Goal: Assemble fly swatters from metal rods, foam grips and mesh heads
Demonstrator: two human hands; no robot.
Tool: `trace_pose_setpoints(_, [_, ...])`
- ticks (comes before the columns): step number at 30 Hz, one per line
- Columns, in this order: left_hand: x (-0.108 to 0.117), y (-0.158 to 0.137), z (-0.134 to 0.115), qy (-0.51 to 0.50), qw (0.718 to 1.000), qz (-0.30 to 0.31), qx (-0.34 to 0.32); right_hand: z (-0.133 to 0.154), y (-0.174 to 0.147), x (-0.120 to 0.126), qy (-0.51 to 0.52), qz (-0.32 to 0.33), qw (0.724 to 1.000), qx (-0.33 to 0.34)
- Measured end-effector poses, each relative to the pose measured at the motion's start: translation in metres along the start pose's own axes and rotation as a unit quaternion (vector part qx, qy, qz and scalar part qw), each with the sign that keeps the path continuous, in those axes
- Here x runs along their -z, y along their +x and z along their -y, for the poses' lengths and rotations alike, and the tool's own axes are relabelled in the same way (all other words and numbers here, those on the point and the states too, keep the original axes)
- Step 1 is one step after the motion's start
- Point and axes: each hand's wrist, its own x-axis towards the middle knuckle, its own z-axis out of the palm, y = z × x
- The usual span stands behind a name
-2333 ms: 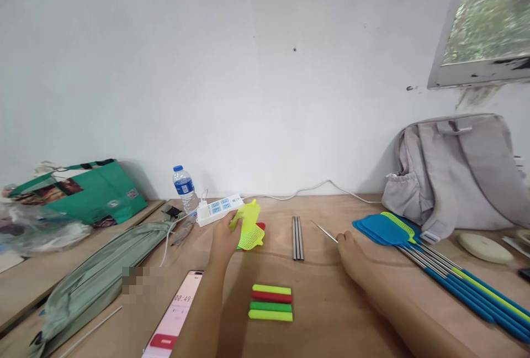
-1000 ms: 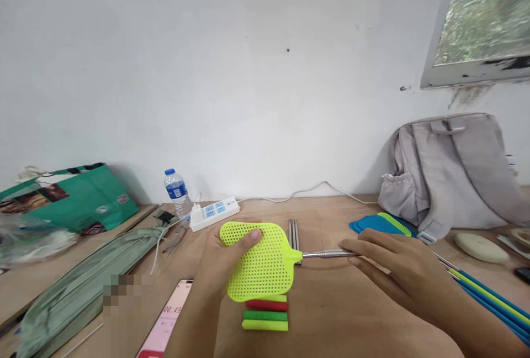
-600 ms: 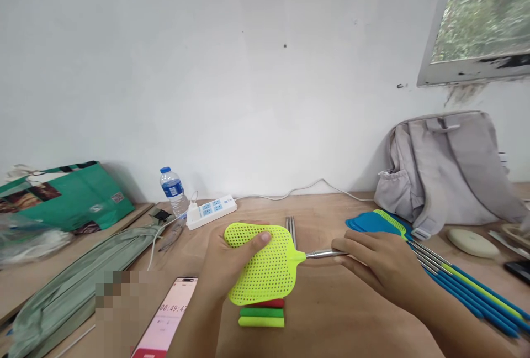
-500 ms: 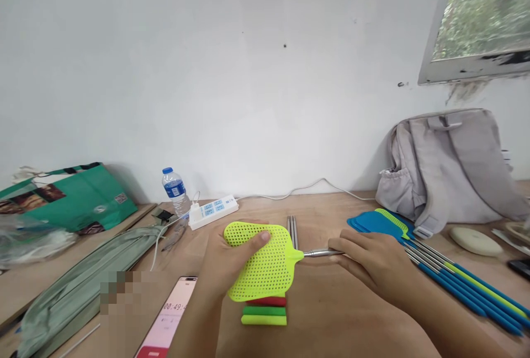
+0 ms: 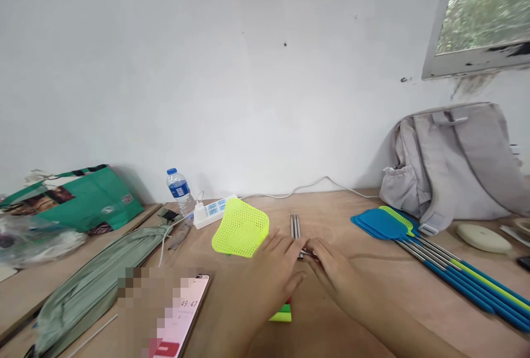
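Note:
A neon-yellow fly swatter (image 5: 241,229) with a perforated head is held just above the table, its head pointing left. My left hand (image 5: 275,269) has its fingers closed over the neck, hiding the joint between head and metal rod. Close beside it, my right hand (image 5: 329,267) pinches the short metal rod, only a bit of which shows between the hands. Behind the hands, several loose metal rods (image 5: 295,226) lie side by side. Partly covered by my left forearm are a yellow-green grip (image 5: 281,317) and a green grip (image 5: 286,308), with a sliver of red.
Blue and yellow fly swatters (image 5: 383,224) lie stacked on the right, before a grey backpack (image 5: 455,164). A phone (image 5: 188,314) showing a timer lies at left. Behind it are a power strip (image 5: 209,211), a water bottle (image 5: 180,189) and a green bag (image 5: 95,198).
My left hand has shifted from the swatter's head to its neck. My right hand has come left along the rod, close to the left hand. The head has moved up and left.

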Motion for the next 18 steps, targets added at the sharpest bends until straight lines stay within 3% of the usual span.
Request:
trace_pose_setpoints(3, [-0.003, 0.003, 0.006, 0.006, 0.997, 0.065, 0.046, -0.002, -0.008, -0.006, -0.008, -0.088, 0.994, 0.058])
trace_pose_setpoints(5, [-0.001, 0.0, 0.024, 0.016, 0.994, 0.063, 0.083, -0.003, -0.015, -0.011, -0.036, -0.146, 0.979, 0.136])
trace_pose_setpoints(6, [0.001, -0.003, 0.035, 0.022, 0.993, 0.052, 0.105, -0.003, -0.018, -0.015, -0.036, -0.143, 0.973, 0.177])
trace_pose_setpoints(8, [0.005, -0.011, 0.057, 0.036, 0.988, 0.033, 0.144, -0.005, -0.022, -0.025, -0.003, -0.062, 0.976, 0.21])
trace_pose_setpoints(12, [0.009, -0.022, 0.078, 0.009, 0.983, 0.02, 0.182, -0.018, -0.019, -0.051, 0.081, 0.12, 0.984, 0.105])
trace_pose_setpoints(18, [0.008, -0.021, 0.077, -0.033, 0.983, 0.02, 0.177, -0.032, -0.015, -0.059, 0.097, 0.188, 0.975, 0.064])
